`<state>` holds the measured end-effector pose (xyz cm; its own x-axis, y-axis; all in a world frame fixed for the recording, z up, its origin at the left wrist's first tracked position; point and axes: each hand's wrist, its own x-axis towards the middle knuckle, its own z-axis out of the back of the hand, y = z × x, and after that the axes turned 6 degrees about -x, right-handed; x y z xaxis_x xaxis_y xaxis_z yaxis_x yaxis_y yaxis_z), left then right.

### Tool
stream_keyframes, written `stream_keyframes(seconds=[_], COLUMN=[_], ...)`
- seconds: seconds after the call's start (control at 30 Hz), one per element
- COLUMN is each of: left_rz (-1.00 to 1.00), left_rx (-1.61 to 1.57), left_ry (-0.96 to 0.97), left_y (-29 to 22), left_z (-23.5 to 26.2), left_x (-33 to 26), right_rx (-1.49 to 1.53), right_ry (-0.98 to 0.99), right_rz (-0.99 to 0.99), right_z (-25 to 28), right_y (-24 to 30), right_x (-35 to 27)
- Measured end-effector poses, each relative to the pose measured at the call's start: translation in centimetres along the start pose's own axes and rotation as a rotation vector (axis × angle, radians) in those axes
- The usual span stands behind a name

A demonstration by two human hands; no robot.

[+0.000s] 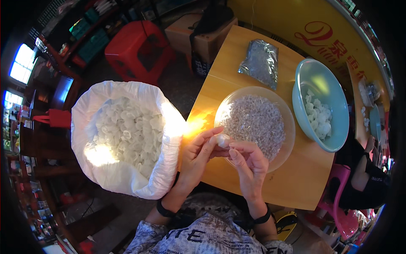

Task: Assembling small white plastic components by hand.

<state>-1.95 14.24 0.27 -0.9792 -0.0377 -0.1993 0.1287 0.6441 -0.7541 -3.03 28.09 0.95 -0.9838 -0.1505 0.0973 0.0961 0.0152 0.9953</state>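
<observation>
Between the thumb and fingers of my left hand is a small, rounded, translucent white plastic piece. My right hand meets it from the other side, thumb and fingertips pinched close against the piece; whatever they grip is too small to make out. Both hands are over the near left rim of a clear round bowl filled with tiny clear plastic parts. Left of my hands, a white plastic-lined sack stands open, full of similar translucent white pieces.
A light blue basin holding some white pieces stands right on the wooden table. Behind the bowl lies a silvery clear bag. Further off are a red stool and cardboard box. Another person sits at right near a pink chair.
</observation>
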Motion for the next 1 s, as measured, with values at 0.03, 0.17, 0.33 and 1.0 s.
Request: stream_keyframes(seconds=[0.03, 0.17, 0.33, 1.0], left_rz=[0.004, -0.028, 0.022, -0.106], left_rx=[0.056, 0.137, 0.242, 0.01], left_ry=[0.036, 0.069, 0.015, 0.102], left_y=[-0.2, -0.4, -1.0, 0.1], left_z=[-0.1, -0.1, 0.7, 0.9], left_x=[-0.1, -0.3, -0.6, 0.1], right_rx=[0.001, 0.225, 0.189, 0.309], right_ry=[-0.001, 0.013, 0.03, -0.004], right_rz=[-0.004, -0.119, -0.159, -0.191], right_z=[0.1, 0.1, -0.1, -1.0], right_y=[0.2, 0.6, 0.8, 0.4], right_x=[0.1, 0.4, 0.6, 1.0])
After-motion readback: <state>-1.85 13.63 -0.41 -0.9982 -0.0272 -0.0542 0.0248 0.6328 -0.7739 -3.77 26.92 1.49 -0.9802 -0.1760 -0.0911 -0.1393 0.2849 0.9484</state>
